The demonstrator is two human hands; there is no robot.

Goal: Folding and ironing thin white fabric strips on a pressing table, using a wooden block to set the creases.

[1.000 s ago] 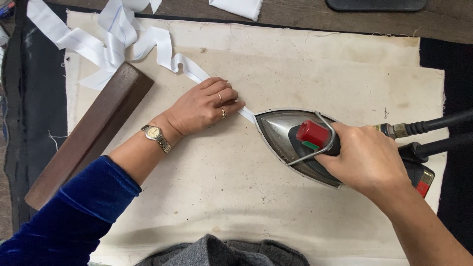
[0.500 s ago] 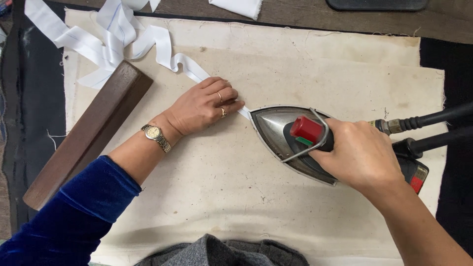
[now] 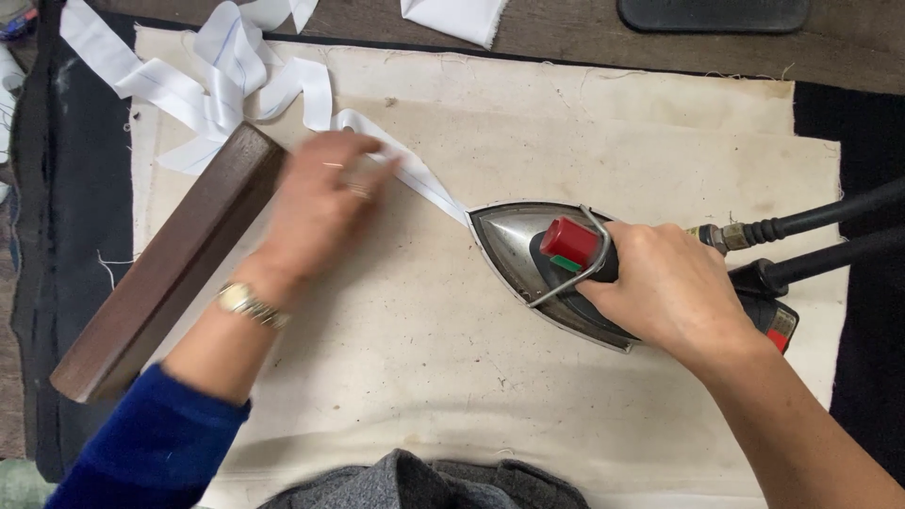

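The right hand (image 3: 674,292) wraps around the black handle of a steam iron (image 3: 556,269), its fingers curled tight about the grip just behind a red knob (image 3: 568,240). The iron lies flat on a cream pressing cloth (image 3: 528,377) that covers the counter (image 3: 566,33), its pointed tip aimed left and resting on the end of a white fabric strip (image 3: 415,174). Two black hoses (image 3: 820,236) run from the back of the iron off to the right edge.

The left hand (image 3: 325,203) lies palm down on the strip, up and left of the iron's tip. It is blurred, so the fingers (image 3: 363,151) seem loosely together and pressed flat on the strip, though I cannot say for sure. A gold watch (image 3: 247,303) sits on that wrist above a blue velvet sleeve (image 3: 151,448).

The strip runs from the iron's tip up under the left hand and bunches into loose loops near the top left corner of the cloth. A dark wooden block (image 3: 165,269) lies at a slant just beside the left hand, touching the loops at its upper end. Grey cloth (image 3: 424,481) shows at the bottom edge.
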